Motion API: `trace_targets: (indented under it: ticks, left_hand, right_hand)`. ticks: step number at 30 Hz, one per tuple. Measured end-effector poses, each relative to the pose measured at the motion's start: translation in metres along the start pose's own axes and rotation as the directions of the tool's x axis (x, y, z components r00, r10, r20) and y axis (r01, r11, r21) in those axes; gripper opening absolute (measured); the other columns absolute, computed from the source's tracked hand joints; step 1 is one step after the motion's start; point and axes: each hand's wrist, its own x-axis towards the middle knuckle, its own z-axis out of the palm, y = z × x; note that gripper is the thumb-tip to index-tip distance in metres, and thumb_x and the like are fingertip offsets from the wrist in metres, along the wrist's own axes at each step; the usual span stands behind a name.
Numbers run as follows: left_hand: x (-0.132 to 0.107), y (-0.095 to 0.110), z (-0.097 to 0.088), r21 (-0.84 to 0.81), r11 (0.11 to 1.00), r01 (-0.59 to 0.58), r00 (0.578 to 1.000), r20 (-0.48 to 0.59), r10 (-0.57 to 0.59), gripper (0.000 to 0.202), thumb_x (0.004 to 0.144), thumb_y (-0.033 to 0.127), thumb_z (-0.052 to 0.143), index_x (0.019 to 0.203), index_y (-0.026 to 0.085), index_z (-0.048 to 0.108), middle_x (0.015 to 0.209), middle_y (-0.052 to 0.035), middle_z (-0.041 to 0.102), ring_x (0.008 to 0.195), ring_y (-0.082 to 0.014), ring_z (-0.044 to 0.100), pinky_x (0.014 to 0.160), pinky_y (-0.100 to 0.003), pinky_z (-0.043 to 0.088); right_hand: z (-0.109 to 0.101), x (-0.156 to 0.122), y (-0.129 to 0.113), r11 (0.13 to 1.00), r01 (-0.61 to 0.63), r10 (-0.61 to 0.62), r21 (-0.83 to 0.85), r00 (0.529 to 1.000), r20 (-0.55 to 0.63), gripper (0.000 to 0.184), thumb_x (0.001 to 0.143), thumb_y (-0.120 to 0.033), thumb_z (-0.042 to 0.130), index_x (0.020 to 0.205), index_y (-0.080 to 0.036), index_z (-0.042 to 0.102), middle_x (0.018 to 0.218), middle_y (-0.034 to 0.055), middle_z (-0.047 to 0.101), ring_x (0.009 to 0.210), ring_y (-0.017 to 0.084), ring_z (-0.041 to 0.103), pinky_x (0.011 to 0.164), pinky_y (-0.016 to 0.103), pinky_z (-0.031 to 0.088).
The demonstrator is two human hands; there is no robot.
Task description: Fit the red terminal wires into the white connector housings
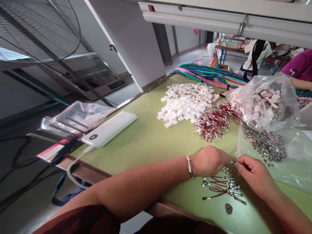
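My left hand [211,161], with a bracelet at its wrist, is closed in a pinch above the green tabletop [151,139]. Close by on its right, my right hand [253,172] pinches thumb and forefinger together. A tiny shiny tip [231,162] shows between the two hands; the rest of what they hold is hidden. Just below them lies a loose row of short red wires with metal ends [220,189]. Beyond my hands is a tangled heap of similar red wires [212,124]. To the right, small metal pieces [266,144] are piled on clear plastic.
White plastic pieces [186,102] are heaped at the back. A clear bag [268,100] holds more of them. Bundled coloured cables [207,74] lie along the far edge. A white device [109,129] with a cable sits left. A person's purple sleeve [298,66] shows far right.
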Motion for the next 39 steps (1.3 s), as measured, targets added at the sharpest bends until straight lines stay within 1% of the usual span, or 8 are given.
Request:
trace_targets:
  ticks: [4,8,13,16,21,28,33,39]
  left_hand:
    - [0.004,-0.018,-0.029,-0.019,0.995,-0.094,0.982,-0.168,0.089,0.023,0.094,0.032,0.05,0.099,0.017,0.067,0.089,-0.005,0.067,0.084,-0.0164,0.058,0.08,-0.029,0.046]
    - [0.005,-0.043,-0.051,0.135,0.979,0.15,0.955,-0.275,-0.109,0.027,0.092,0.02,0.048,0.114,0.019,0.065,0.103,-0.0092,0.06,0.096,-0.0207,0.052,0.088,-0.037,0.043]
    - [0.011,-0.054,-0.034,0.325,0.91,0.257,0.957,-0.216,-0.193,0.024,0.081,0.009,0.05,0.091,0.018,0.071,0.094,-0.0093,0.056,0.09,-0.0219,0.048,0.081,-0.036,0.044]
    - [0.014,-0.059,-0.025,0.354,0.914,0.2,0.958,-0.264,-0.108,0.027,0.086,0.008,0.044,0.087,0.016,0.07,0.096,-0.0103,0.058,0.09,-0.0216,0.049,0.081,-0.036,0.045]
    - [0.018,-0.061,-0.026,0.144,0.989,0.032,0.86,-0.509,0.046,0.026,0.094,0.019,0.045,0.098,0.023,0.07,0.096,-0.0063,0.067,0.088,-0.0179,0.057,0.083,-0.036,0.047]
    - [0.02,-0.035,-0.043,-0.223,0.975,-0.014,0.747,-0.65,-0.138,0.019,0.092,0.024,0.049,0.09,0.022,0.068,0.088,-0.0028,0.072,0.088,-0.0144,0.063,0.086,-0.034,0.05]
    - [0.014,-0.016,-0.051,-0.612,0.79,0.01,0.696,-0.563,-0.445,0.018,0.092,0.028,0.045,0.092,0.017,0.061,0.075,-0.002,0.063,0.068,-0.0106,0.057,0.064,-0.025,0.049]
    - [0.009,-0.011,-0.03,-0.769,0.569,0.291,0.807,-0.123,-0.578,0.016,0.085,0.027,0.056,0.083,0.014,0.066,0.067,0.0005,0.061,0.059,-0.0083,0.049,0.056,-0.021,0.043]
  right_hand:
    - [-0.004,0.0,-0.003,0.998,0.029,-0.027,-0.061,0.999,0.032,0.028,0.088,-0.035,0.047,0.068,-0.021,0.06,0.057,-0.0028,0.058,0.054,0.013,0.052,0.051,0.023,0.042]
    - [-0.008,-0.001,-0.003,0.975,0.133,-0.097,-0.178,0.975,0.202,0.029,0.091,-0.033,0.046,0.078,-0.022,0.069,0.066,-0.0005,0.067,0.061,0.014,0.06,0.059,0.025,0.046]
    - [-0.02,0.0,0.005,0.941,0.176,-0.168,-0.288,0.984,0.051,0.033,0.094,-0.037,0.042,0.086,-0.023,0.071,0.077,0.0034,0.073,0.066,0.017,0.064,0.062,0.027,0.048]
    - [-0.041,0.001,0.016,0.915,0.159,-0.195,-0.37,0.979,-0.064,0.031,0.093,-0.038,0.045,0.084,-0.023,0.071,0.076,0.0033,0.072,0.065,0.017,0.063,0.061,0.027,0.048]
    - [-0.081,0.0,0.043,0.887,-0.12,-0.082,-0.445,0.909,-0.409,0.032,0.089,-0.045,0.049,0.078,-0.022,0.07,0.062,-0.0007,0.065,0.055,0.015,0.057,0.053,0.025,0.044]
    - [-0.063,0.019,0.068,0.585,-0.054,-0.185,-0.809,0.963,-0.198,0.024,0.09,-0.029,0.048,0.096,-0.024,0.071,0.094,0.0059,0.068,0.083,0.022,0.063,0.065,0.031,0.047]
    - [-0.044,0.029,0.063,0.388,-0.046,-0.248,-0.921,0.957,-0.152,0.03,0.093,-0.024,0.043,0.082,-0.018,0.07,0.087,0.0103,0.065,0.084,0.024,0.06,0.065,0.034,0.045]
    - [-0.048,0.029,0.063,0.39,-0.089,-0.192,-0.917,0.966,-0.175,0.027,0.093,-0.026,0.043,0.086,-0.02,0.069,0.089,0.008,0.066,0.079,0.022,0.062,0.057,0.032,0.041]
